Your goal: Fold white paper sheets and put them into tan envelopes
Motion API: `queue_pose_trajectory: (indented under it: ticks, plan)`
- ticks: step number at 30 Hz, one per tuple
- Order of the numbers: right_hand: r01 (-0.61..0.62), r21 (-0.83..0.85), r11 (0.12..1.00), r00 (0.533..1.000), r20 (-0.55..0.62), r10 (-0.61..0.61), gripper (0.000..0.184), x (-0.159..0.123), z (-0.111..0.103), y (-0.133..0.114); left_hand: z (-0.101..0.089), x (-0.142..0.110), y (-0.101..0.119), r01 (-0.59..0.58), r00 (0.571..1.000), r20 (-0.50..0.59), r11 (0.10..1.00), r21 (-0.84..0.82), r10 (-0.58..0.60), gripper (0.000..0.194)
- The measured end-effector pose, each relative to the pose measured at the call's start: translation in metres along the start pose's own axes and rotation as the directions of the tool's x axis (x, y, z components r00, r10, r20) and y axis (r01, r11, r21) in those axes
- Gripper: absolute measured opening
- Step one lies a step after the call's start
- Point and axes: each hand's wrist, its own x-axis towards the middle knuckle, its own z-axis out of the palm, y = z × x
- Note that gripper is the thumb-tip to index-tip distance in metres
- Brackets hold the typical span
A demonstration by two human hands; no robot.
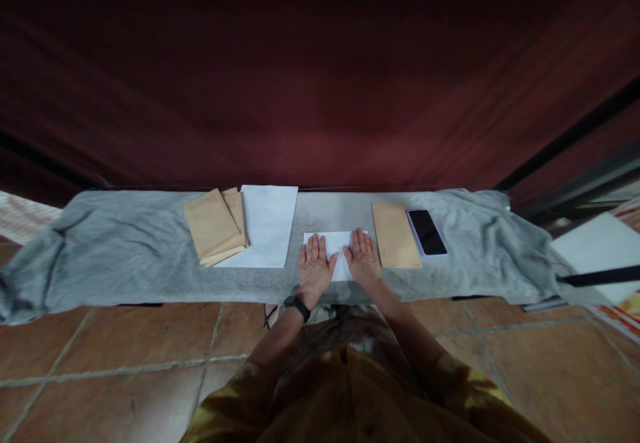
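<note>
My left hand [315, 268] and my right hand [363, 256] lie flat, fingers stretched out, side by side on a small folded white paper [331, 239] at the front middle of a low bench covered by a grey cloth [125, 249]. A black watch is on my left wrist. Just right of my right hand lies a single brown envelope [396, 235], with a black phone [427, 231] beside it. To the left sit a stack of white sheets [267, 225] and a pile of brown envelopes [216, 225].
A dark red curtain [310, 76] hangs behind the bench. The floor in front is brown tile [110, 356]. A white board [595, 246] and a dark bar stand at the right edge. The grey cloth bunches at both ends of the bench.
</note>
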Motion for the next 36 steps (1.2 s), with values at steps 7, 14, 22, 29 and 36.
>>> queue_pose_trajectory:
  ticks: [7, 14, 22, 29, 36]
  plan:
    - [0.000, -0.012, 1.000, 1.000, -0.020, 0.000, 0.061, -0.003, -0.002, 0.000, -0.001, -0.010, -0.011, 0.062, 0.995, -0.072, 0.998, -0.017, -0.063, 0.068]
    - [-0.020, -0.004, 1.000, 1.000, -0.004, 0.020, 0.061, -0.003, -0.004, 0.000, -0.004, -0.018, -0.019, 0.090, 0.990, -0.110, 0.996, -0.020, -0.092, 0.066]
    - [0.038, 0.056, 0.998, 0.999, 0.035, -0.040, 0.058, -0.006, -0.023, -0.015, -0.011, -0.012, -0.001, -0.006, 0.997, -0.083, 0.997, -0.079, 0.000, 0.060]
    - [0.138, 0.132, 0.982, 0.982, 0.109, -0.153, 0.052, -0.018, -0.025, -0.032, -0.005, -0.003, 0.014, -0.134, 0.985, 0.103, 0.989, -0.067, 0.141, 0.059]
    - [0.119, 0.072, 0.990, 0.989, 0.084, -0.125, 0.053, -0.023, -0.025, -0.027, -0.001, -0.005, 0.007, -0.120, 0.989, 0.083, 0.992, -0.042, 0.123, 0.060]
